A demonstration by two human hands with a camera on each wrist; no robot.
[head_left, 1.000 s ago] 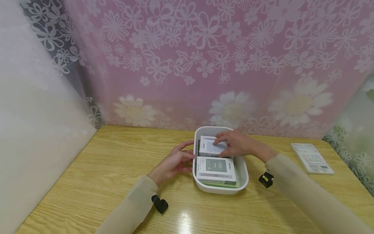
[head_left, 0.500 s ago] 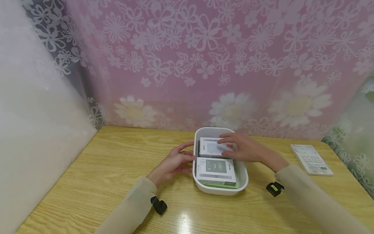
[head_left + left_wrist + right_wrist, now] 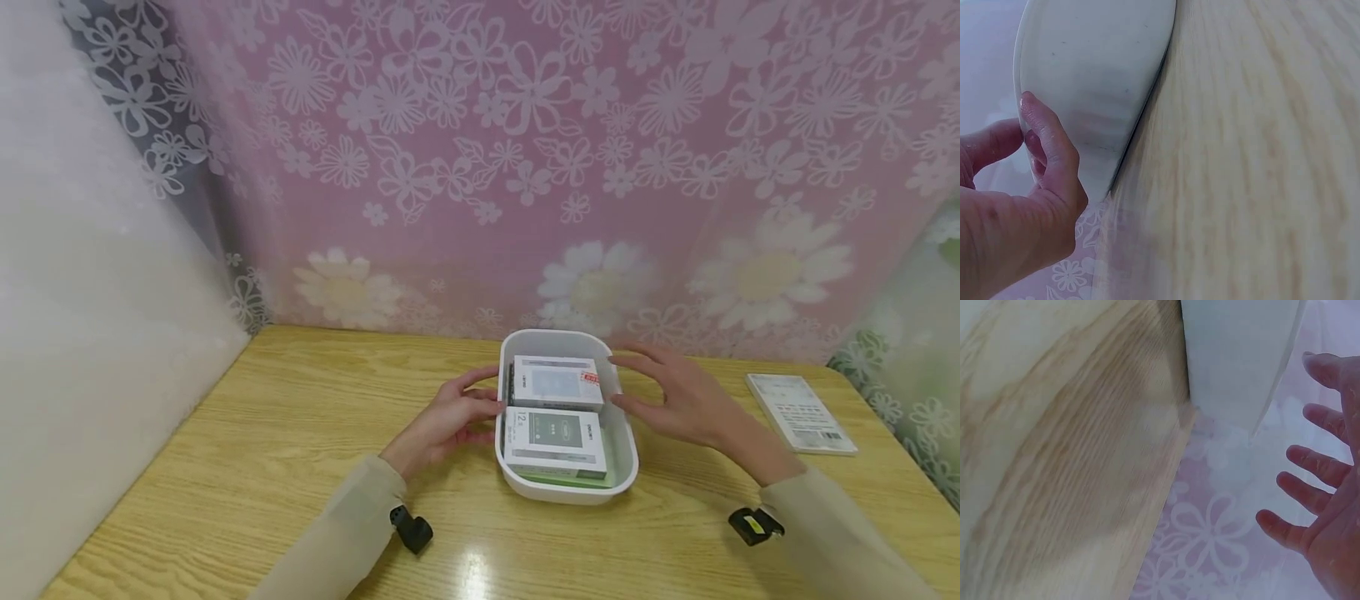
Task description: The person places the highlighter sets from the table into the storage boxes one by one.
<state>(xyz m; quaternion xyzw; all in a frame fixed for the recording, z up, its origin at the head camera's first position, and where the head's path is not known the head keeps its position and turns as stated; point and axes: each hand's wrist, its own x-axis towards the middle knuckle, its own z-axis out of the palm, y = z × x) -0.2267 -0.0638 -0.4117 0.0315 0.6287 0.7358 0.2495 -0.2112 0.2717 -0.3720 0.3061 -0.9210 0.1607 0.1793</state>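
A white plastic storage bin stands on the table in the head view. Inside it, a white box with a green label lies toward the near end. Behind that box is another white box with a red sticker, and something green shows beneath the nearer one. My left hand holds the bin's left rim; the left wrist view shows bent fingers against its outer wall. To the right of the bin, my right hand has its fingers spread, fingertips near the right rim, with nothing in its grasp.
A flat white box with printed text lies on the wooden table at the right. Behind the table's far edge hangs a pink flowered curtain. Pale sheeting hangs at the left side.
My right hand has moved off the rear white box and out of the bin to the right, uncovering its red sticker. My left hand stays at the left rim.
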